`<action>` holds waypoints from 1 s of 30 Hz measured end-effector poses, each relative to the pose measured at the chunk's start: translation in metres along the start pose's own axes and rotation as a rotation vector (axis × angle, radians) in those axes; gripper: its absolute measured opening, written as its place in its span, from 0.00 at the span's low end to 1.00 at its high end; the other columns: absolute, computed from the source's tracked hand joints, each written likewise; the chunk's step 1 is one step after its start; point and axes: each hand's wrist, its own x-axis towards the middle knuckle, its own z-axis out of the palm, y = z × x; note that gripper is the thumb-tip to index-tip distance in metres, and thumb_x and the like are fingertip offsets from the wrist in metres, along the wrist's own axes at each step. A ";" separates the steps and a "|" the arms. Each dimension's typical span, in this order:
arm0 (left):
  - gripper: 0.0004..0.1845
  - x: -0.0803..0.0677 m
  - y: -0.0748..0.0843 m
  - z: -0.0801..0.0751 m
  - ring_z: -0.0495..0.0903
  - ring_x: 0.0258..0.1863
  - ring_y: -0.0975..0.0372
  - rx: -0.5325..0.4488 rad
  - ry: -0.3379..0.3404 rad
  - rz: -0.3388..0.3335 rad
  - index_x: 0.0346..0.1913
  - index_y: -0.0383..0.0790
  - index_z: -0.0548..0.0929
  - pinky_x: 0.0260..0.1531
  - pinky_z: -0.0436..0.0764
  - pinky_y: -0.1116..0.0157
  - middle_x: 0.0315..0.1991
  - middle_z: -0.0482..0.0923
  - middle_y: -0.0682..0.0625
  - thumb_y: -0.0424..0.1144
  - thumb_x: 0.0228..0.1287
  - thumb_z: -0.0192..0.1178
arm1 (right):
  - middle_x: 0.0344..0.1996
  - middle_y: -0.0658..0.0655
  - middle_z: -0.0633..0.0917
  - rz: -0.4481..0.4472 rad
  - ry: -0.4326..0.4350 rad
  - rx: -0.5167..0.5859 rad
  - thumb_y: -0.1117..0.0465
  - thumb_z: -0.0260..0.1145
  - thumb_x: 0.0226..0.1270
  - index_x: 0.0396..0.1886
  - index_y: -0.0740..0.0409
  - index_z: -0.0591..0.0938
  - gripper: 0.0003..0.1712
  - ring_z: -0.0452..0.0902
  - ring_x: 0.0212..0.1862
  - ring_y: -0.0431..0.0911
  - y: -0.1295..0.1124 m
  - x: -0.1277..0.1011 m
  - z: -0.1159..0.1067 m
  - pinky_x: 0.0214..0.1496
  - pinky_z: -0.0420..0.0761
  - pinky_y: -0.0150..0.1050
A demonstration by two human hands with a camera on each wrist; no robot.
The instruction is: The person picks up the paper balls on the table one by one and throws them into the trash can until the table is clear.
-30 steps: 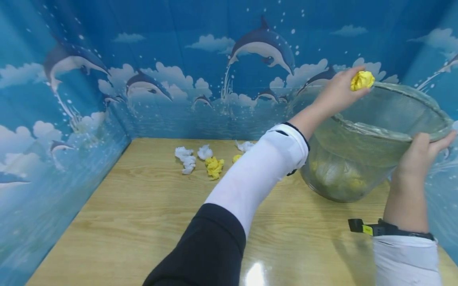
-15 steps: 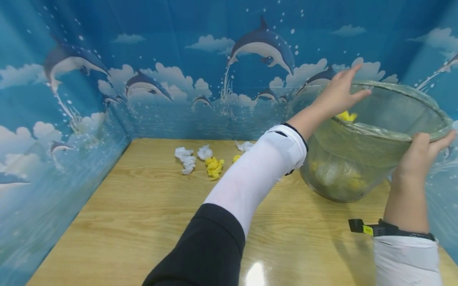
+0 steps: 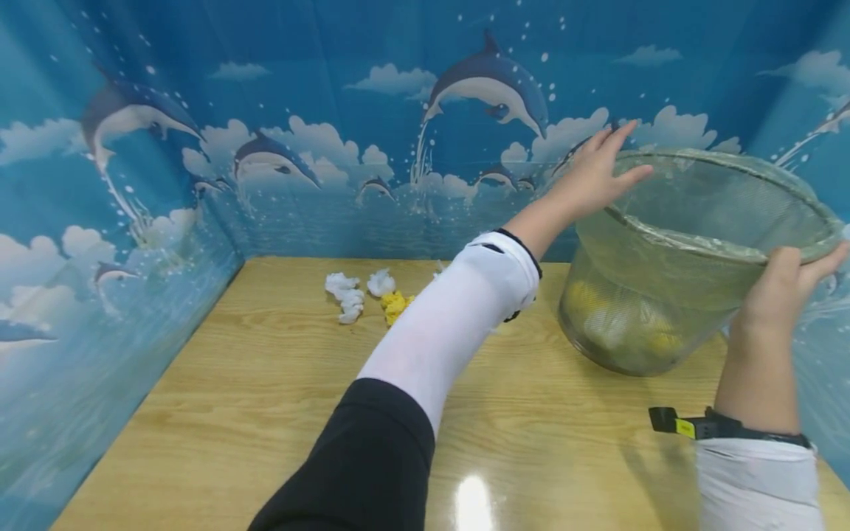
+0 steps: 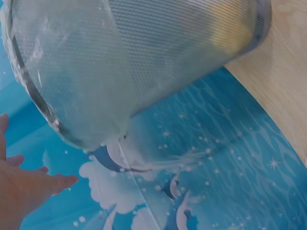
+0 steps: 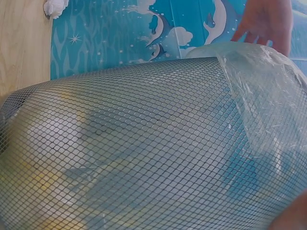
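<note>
A wire mesh wastebasket leans toward the person at the right of the table, its rim covered by a clear plastic liner. Yellow and white crumpled paper shows through the mesh near its bottom. My right hand grips the near right part of the rim. My left hand is at the rim's left side with fingers spread and nothing in it. In the left wrist view, that hand appears apart from the wastebasket. On the table lie white crumpled paper, another white piece and yellow crumpled paper.
The wooden table meets a blue dolphin-print curtain at its back and sides. My left forearm crosses the table's middle and partly hides the paper pieces at the back.
The left hand has let go of a yellow crumpled paper ball, which fell into the wastebasket. It then moved left, away from the opening. The right hand keeps its hold.
</note>
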 end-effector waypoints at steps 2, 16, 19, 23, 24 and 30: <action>0.39 -0.002 -0.006 -0.003 0.38 0.76 0.71 -0.003 0.007 -0.005 0.77 0.66 0.38 0.74 0.50 0.67 0.78 0.36 0.64 0.61 0.71 0.46 | 0.74 0.36 0.29 -0.004 0.000 0.001 0.56 0.36 0.74 0.76 0.35 0.27 0.40 0.20 0.72 0.29 0.000 0.000 0.000 0.71 0.26 0.26; 0.37 -0.038 -0.078 -0.012 0.39 0.78 0.60 -0.078 0.070 -0.031 0.78 0.60 0.43 0.75 0.50 0.56 0.79 0.38 0.54 0.57 0.73 0.47 | 0.75 0.36 0.30 -0.024 0.007 0.007 0.56 0.36 0.74 0.76 0.36 0.27 0.40 0.20 0.72 0.28 0.003 0.001 -0.002 0.71 0.25 0.27; 0.36 -0.049 -0.098 -0.006 0.42 0.78 0.57 -0.065 0.090 -0.068 0.78 0.57 0.45 0.74 0.53 0.53 0.79 0.40 0.51 0.55 0.74 0.48 | 0.75 0.36 0.29 -0.020 0.002 0.007 0.56 0.36 0.74 0.76 0.36 0.27 0.40 0.21 0.72 0.28 0.004 0.000 -0.003 0.71 0.25 0.27; 0.36 -0.062 -0.127 0.002 0.43 0.78 0.54 -0.061 0.110 -0.152 0.78 0.56 0.46 0.73 0.54 0.50 0.79 0.41 0.50 0.54 0.74 0.48 | 0.74 0.36 0.29 -0.015 -0.004 -0.002 0.55 0.35 0.74 0.76 0.36 0.27 0.39 0.21 0.72 0.27 0.004 0.000 -0.002 0.71 0.26 0.26; 0.36 -0.065 -0.134 0.004 0.43 0.77 0.53 -0.063 0.111 -0.172 0.78 0.56 0.46 0.73 0.54 0.49 0.79 0.41 0.50 0.54 0.74 0.48 | 0.74 0.35 0.28 -0.013 -0.002 -0.007 0.55 0.35 0.74 0.76 0.36 0.27 0.39 0.21 0.72 0.27 0.004 0.000 -0.002 0.71 0.26 0.26; 0.36 -0.083 -0.176 0.010 0.43 0.77 0.52 -0.065 0.124 -0.248 0.78 0.56 0.47 0.72 0.55 0.47 0.78 0.42 0.49 0.54 0.73 0.49 | 0.74 0.35 0.27 0.008 -0.007 -0.012 0.54 0.35 0.74 0.76 0.34 0.26 0.39 0.21 0.72 0.27 0.002 -0.002 0.000 0.72 0.26 0.26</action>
